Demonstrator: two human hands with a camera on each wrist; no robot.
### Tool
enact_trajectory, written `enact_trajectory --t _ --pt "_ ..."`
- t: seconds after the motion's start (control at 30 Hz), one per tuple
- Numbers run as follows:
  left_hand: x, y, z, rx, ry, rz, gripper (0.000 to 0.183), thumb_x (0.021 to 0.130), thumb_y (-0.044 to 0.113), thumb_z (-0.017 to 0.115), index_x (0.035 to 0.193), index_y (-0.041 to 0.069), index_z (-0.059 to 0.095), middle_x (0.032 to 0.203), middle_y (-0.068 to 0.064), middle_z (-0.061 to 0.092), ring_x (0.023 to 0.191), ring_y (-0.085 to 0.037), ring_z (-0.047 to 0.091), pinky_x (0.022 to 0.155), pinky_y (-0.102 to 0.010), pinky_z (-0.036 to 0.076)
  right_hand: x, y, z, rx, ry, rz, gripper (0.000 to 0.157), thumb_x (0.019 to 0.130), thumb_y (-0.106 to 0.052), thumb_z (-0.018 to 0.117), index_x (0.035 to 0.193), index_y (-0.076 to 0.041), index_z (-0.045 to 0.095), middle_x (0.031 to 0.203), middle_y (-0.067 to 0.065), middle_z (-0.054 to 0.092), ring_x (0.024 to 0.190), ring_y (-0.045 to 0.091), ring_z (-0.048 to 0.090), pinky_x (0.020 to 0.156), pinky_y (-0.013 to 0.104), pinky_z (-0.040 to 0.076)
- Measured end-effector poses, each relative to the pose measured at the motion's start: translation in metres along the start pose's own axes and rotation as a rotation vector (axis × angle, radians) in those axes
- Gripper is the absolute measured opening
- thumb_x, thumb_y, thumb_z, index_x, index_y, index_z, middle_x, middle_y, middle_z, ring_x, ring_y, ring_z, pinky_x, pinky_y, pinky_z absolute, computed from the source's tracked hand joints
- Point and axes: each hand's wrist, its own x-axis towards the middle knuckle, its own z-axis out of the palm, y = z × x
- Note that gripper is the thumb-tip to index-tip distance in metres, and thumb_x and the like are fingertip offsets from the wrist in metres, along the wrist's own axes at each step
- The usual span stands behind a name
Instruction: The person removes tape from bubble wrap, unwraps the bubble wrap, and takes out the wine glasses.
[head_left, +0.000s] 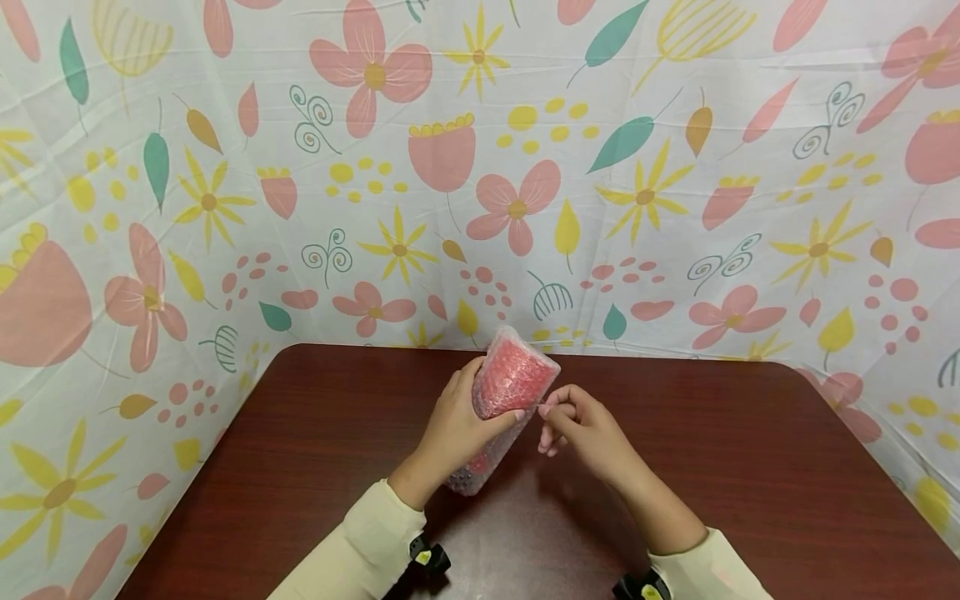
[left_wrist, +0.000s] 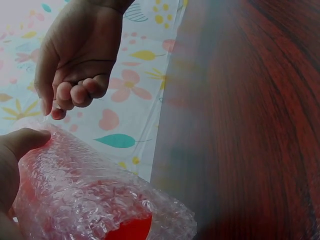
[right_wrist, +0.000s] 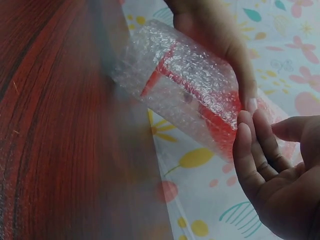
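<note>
A long package in clear bubble wrap [head_left: 517, 379], with something red inside, leans tilted above the table in the head view. My left hand [head_left: 453, 421] grips it around the side, thumb laid across the front. To its right, my right hand [head_left: 596, 433] has thumb and index finger pinched together at the package's edge, on what looks like a thin clear bit of film. The left wrist view shows that pinch right by my left thumb [left_wrist: 30, 140]. Through the wrap [right_wrist: 185, 75], red and pale parts show in the right wrist view; the enclosed item's kind is obscured.
The dark reddish-brown wooden table [head_left: 337, 400] spreads beneath both hands. A white cloth with printed flowers and leaves [head_left: 517, 208] hangs behind the table and along its sides. Black camera mounts [head_left: 429, 557] sit at the cream sleeves [head_left: 360, 542].
</note>
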Motion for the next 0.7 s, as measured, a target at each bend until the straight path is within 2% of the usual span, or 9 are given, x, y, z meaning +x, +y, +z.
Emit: enact_trajectory --t 0.27,0.37,0.7 --pt "-0.0002 0.0007 0.0004 0.005 -0.02 -0.007 0.091 0.08 0.05 0.082 0.153 0.02 0.037 0.142 -0.005 0.051 0.121 -0.024 0.056 0.098 -0.047 0.05 0.0007 0.0004 0.0017 0.007 -0.051 -0.047 0.023 0.107 -0.01 0.045 0.115 0.011 0.042 0.096 0.031 0.07 0.082 0.027 0.075 0.071 0.038 0.061" --pt "-0.0003 0.0009 0.0007 0.007 -0.036 -0.014 0.092 0.08 0.051 0.082 0.154 0.019 0.036 0.143 -0.005 0.049 0.122 -0.024 0.056 0.099 -0.048 0.05 0.0005 -0.0004 0.0024 0.01 -0.055 -0.048 0.022 0.107 -0.01 0.043 0.116 0.011 0.042 0.101 0.033 0.069 0.084 0.027 0.075 0.072 0.039 0.061" --pt "-0.0012 0.001 0.0009 -0.003 -0.081 -0.017 0.094 0.081 0.054 0.08 0.155 0.021 0.032 0.146 -0.006 0.048 0.125 -0.024 0.055 0.101 -0.048 0.049 0.0008 0.001 0.0028 0.008 -0.059 -0.054 0.02 0.108 -0.009 0.04 0.117 0.008 0.04 0.111 0.033 0.067 0.095 0.038 0.074 0.074 0.038 0.061"
